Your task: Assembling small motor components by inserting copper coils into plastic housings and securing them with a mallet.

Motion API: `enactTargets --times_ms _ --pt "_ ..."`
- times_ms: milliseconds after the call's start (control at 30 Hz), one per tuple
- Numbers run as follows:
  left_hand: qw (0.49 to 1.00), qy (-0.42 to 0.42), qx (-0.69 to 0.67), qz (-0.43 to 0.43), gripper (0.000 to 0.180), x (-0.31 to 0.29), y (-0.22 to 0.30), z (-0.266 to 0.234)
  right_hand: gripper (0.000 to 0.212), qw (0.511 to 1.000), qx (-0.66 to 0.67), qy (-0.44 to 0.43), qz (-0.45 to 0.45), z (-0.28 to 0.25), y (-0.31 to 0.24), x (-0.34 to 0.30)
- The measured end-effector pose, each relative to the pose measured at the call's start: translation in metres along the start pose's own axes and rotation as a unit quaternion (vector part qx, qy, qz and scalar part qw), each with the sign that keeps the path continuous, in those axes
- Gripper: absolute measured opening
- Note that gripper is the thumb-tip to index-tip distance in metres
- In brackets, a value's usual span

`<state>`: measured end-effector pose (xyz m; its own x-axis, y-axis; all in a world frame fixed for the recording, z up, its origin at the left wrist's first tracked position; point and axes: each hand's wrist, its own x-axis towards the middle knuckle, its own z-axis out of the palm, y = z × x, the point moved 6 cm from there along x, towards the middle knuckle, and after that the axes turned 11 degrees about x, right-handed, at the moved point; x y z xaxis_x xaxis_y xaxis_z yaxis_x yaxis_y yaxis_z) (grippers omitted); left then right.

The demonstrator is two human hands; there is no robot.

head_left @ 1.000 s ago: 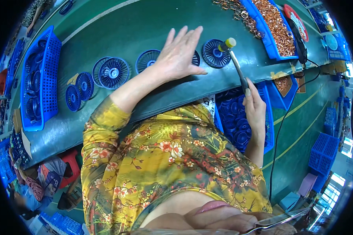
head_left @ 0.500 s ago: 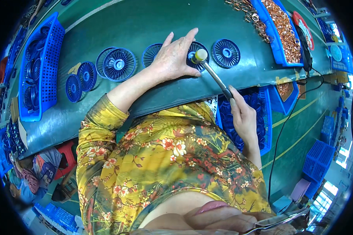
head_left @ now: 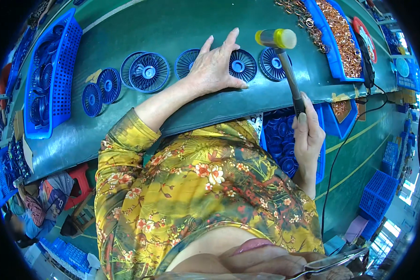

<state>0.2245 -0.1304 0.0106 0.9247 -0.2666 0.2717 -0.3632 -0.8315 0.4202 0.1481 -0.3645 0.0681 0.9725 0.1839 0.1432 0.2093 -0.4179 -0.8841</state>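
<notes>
My right hand (head_left: 308, 133) grips a mallet (head_left: 289, 70) by its dark handle. Its yellow head with a pale face is raised above the bench, near a round blue fan-like grille (head_left: 271, 61) at the right of the row. My left hand (head_left: 214, 70) lies on the bench with fingers spread, thumb and forefinger to either side of a blue spoked disc (head_left: 242, 66). Another blue disc (head_left: 185, 63) is partly hidden behind that hand. Farther left sit two overlapping blue rings (head_left: 148, 73) and two smaller spoked discs (head_left: 109, 86).
A blue perforated basket (head_left: 60, 79) of blue parts stands at the left. At the back right a blue tray (head_left: 329, 51) holds copper-coloured rings, with loose rings (head_left: 308, 23) beside it. Below the bench edge is a crate (head_left: 281, 140) of blue discs. A black cable (head_left: 340, 149) hangs down right.
The mallet has been lifted off the disc beside my left hand, up and to the right, its head now turned sideways. My left hand stays spread at the same disc.
</notes>
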Motion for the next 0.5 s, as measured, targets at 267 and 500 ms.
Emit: enactTargets --times_ms 267,500 --pt "0.997 0.005 0.064 0.031 0.115 -0.013 -0.005 -0.039 0.033 0.992 -0.058 -0.114 0.018 0.026 0.020 0.002" --pt "0.997 -0.039 0.065 -0.022 0.114 -0.057 -0.046 -0.059 0.031 0.970 -0.017 -0.232 0.072 0.036 0.036 -0.013"
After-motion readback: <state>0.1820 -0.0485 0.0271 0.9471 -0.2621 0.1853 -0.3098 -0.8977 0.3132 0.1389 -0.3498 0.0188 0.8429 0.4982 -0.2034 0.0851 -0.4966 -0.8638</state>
